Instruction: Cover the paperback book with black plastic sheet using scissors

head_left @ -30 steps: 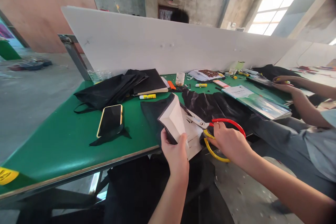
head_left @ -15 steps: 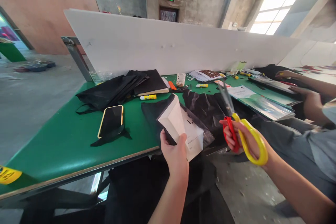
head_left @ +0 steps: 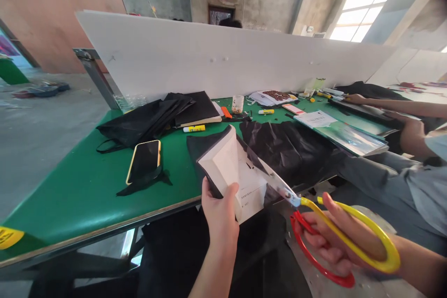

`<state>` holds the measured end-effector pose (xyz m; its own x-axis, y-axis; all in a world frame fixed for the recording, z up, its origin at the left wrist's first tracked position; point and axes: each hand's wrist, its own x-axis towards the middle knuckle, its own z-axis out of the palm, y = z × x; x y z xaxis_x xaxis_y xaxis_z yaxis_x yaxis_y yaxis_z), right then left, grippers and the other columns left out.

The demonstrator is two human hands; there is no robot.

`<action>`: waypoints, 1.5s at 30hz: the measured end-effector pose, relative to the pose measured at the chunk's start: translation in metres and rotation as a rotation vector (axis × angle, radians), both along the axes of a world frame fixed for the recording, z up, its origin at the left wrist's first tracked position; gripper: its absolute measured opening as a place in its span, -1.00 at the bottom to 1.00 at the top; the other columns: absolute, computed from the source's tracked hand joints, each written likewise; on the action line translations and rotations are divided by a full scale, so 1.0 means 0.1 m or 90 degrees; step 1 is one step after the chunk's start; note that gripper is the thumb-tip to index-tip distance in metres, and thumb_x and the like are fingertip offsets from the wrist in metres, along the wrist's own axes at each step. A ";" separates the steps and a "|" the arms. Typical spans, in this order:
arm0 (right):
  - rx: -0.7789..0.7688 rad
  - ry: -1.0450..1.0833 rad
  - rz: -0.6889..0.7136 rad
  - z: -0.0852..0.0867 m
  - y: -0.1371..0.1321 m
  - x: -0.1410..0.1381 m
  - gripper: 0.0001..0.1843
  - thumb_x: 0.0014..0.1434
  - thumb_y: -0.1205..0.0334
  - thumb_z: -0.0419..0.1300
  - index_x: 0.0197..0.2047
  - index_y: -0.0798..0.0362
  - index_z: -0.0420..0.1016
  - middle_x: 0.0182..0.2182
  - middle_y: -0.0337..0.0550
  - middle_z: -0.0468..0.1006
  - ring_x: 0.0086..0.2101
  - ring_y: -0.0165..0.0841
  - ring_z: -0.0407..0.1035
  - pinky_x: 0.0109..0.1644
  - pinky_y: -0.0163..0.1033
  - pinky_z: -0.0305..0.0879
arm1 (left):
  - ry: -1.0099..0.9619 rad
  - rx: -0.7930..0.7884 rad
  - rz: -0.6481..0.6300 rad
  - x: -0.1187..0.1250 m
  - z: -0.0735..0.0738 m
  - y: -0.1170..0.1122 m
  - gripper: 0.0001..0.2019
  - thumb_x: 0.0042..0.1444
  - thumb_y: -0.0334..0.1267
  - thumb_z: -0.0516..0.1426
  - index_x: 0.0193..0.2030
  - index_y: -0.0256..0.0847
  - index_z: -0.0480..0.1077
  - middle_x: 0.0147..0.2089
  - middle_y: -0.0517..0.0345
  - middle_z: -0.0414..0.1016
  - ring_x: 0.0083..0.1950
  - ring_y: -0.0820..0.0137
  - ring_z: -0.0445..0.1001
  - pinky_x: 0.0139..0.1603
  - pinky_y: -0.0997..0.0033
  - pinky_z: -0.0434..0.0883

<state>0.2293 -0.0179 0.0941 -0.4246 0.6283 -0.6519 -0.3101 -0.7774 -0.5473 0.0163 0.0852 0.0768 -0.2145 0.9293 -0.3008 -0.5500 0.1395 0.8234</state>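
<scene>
My left hand (head_left: 220, 207) grips a book (head_left: 223, 158) by its lower edge, thumb over the pages and fingers under the dark cover. The book lies partly open at the front edge of the table, its white pages showing. My right hand (head_left: 331, 237) holds scissors (head_left: 295, 200) with one yellow and one red handle. Their blades point up and left, with the tips close to the book's right side; whether they touch it I cannot tell. Black sheet material (head_left: 286, 146) lies behind the blades.
On the green table (head_left: 80, 172) lie a phone (head_left: 144, 162) beside a black strip, glue sticks (head_left: 194, 128), black fabric (head_left: 146, 121) and a glossy book (head_left: 342, 132). A white partition (head_left: 195, 56) stands behind. A co-worker's arms (head_left: 405, 111) reach in at the right.
My right hand has come lower and nearer, swinging the scissors from upright to pointing left at the book. The left hand keeps its hold. The co-worker's hand has moved left.
</scene>
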 end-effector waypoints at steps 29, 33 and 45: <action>-0.046 0.130 -0.058 -0.48 -0.09 0.01 -0.16 0.02 -0.49 -0.34 -0.36 0.12 0.35 -0.55 -0.33 0.04 -0.67 -0.65 -0.19 -0.68 -0.50 -0.32 | 0.052 0.027 0.004 0.00 0.01 -0.12 -0.52 -0.23 -0.44 0.24 -0.07 -0.18 0.35 -0.22 0.06 0.52 -0.22 0.24 0.52 -0.30 0.35 0.46; 0.000 0.122 -0.040 -0.62 -0.09 0.07 -0.20 0.02 -0.49 -0.27 -0.34 0.10 0.33 -0.53 -0.33 0.03 -0.67 -0.66 -0.18 -0.69 -0.50 -0.30 | 0.053 0.023 0.000 0.00 0.01 -0.12 -0.49 -0.24 -0.43 0.25 -0.05 -0.19 0.35 -0.23 0.06 0.52 -0.23 0.24 0.52 -0.33 0.36 0.46; 0.017 0.038 0.008 -0.72 -0.05 0.12 -0.25 0.03 -0.48 -0.32 -0.36 0.03 0.26 -0.58 -0.36 0.03 -0.72 -0.66 -0.19 -0.74 -0.50 -0.18 | 0.064 0.002 -0.015 0.02 0.04 -0.13 -0.52 -0.27 -0.40 0.26 -0.11 -0.15 0.34 -0.24 0.11 0.52 -0.19 0.20 0.51 -0.31 0.33 0.46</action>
